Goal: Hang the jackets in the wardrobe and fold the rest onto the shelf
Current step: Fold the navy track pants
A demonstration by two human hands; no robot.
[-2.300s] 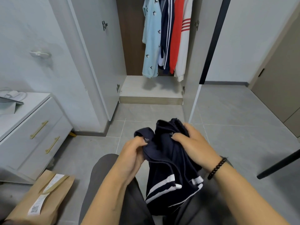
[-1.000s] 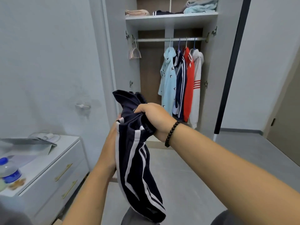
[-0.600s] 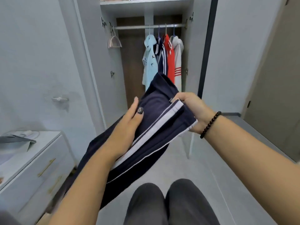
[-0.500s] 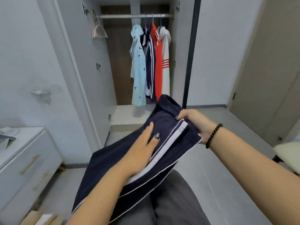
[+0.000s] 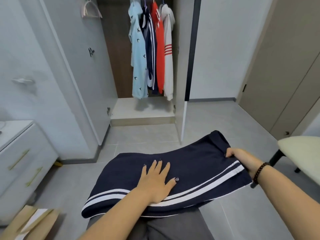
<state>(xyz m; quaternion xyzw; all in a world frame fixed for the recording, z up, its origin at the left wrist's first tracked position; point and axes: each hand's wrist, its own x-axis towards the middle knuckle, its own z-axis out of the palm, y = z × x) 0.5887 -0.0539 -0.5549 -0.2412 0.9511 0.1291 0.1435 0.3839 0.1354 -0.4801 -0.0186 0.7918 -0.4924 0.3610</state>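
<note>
**Navy shorts flat on the lap**

Navy shorts (image 5: 190,170) with white stripes lie across my grey-trousered knees. Left hand (image 5: 155,181) lies flat on them, fingers spread; right hand (image 5: 242,158) pinches the far-right edge. Further off, the wardrobe (image 5: 143,110) stands open with four jackets (image 5: 152,49) hanging inside.

Pale grey tiled floor (image 5: 216,122), plain light grey walls (image 5: 22,49); white drawer cabinet with brass handles (image 5: 26,163) at left, beige panelled door (image 5: 284,75) at right.
</note>
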